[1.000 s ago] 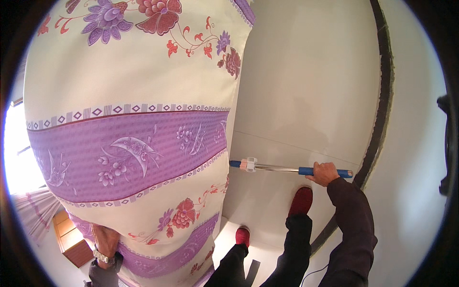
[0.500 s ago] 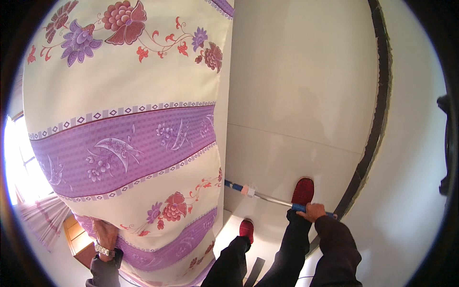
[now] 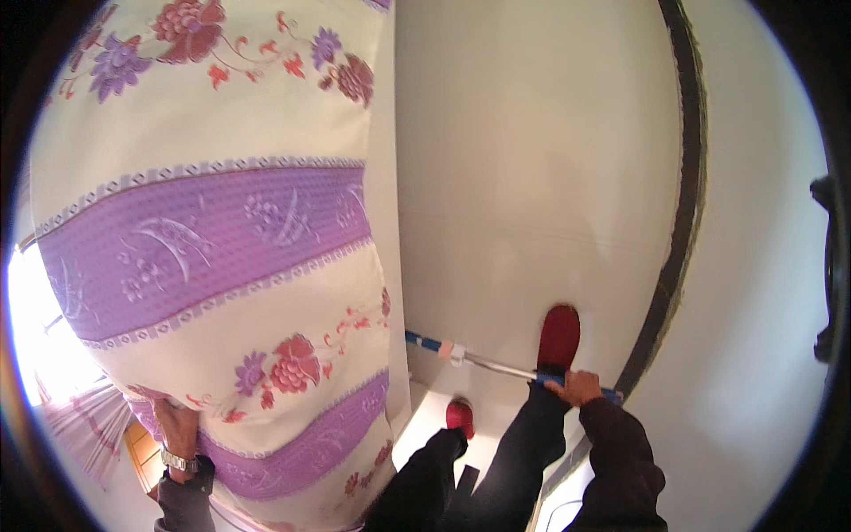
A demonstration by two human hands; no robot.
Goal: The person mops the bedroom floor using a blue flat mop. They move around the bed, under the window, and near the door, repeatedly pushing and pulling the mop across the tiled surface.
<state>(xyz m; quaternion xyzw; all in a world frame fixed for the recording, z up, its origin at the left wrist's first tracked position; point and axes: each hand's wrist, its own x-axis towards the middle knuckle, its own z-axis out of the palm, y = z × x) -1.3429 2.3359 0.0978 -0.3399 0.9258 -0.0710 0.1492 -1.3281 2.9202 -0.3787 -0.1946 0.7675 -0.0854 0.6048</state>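
Observation:
A cream sheet [image 3: 257, 124] with purple bands and flowers covers the large raised surface at my left. My left hand [image 3: 177, 427], with a metal watch on its wrist, grips bunched cloth at the near left; the fold hides its fingertips. My right hand [image 3: 581, 388] is wrapped round the blue grip of a slim metal pole [image 3: 501, 366]. The pole runs low across the floor, past a pale joint, to a blue section at the sheet-covered side. Its far end is hidden there.
Pale floor tiles [image 3: 532, 133] stretch ahead, edged by a dark strip [image 3: 687, 177] and a white wall [image 3: 753, 266] at right. My red shoes [image 3: 558, 337] stand beside the pole. A bright window [image 3: 44, 328] and a gathered curtain [image 3: 84, 426] are at far left.
The view has shifted, so the sheet and floor strip sit farther left. Both hands keep their holds, and the pole stays at nearly the same angle.

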